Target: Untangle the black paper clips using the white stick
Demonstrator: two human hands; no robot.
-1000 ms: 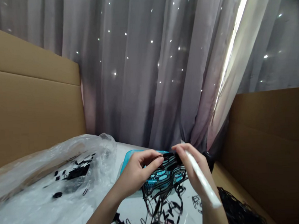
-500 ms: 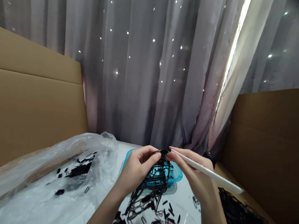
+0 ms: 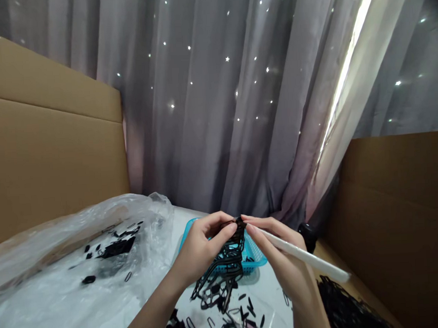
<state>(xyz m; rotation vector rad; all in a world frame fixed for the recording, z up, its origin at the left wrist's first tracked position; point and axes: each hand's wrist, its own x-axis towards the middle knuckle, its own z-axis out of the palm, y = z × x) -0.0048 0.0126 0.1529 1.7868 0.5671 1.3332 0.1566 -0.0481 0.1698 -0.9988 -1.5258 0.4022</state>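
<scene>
My left hand (image 3: 200,247) is closed, thumb and forefinger pinching the top of a bundle of black chain-like links (image 3: 230,257). The bundle hangs from the fingertips in front of a blue plastic basket (image 3: 261,256) and down towards the white table. Facing it, my right hand (image 3: 288,263) grips a slim white stick (image 3: 310,258), which slants down to the right. Its fingertips meet the upper end of the black links; the exact contact is too small to make out. Loose black links and small oval pieces (image 3: 250,308) lie below the hands.
Clear plastic sheeting (image 3: 59,287) with scattered black pieces covers the left side. Cardboard panels rise at left (image 3: 51,159) and right (image 3: 407,212). A pile of black strands (image 3: 348,307) lies at lower right. A grey curtain (image 3: 202,135) hangs behind.
The fingertips of my right hand have shifted slightly left, closer to my left hand, and the white stick with them. The hanging black links have swung and bunched together.
</scene>
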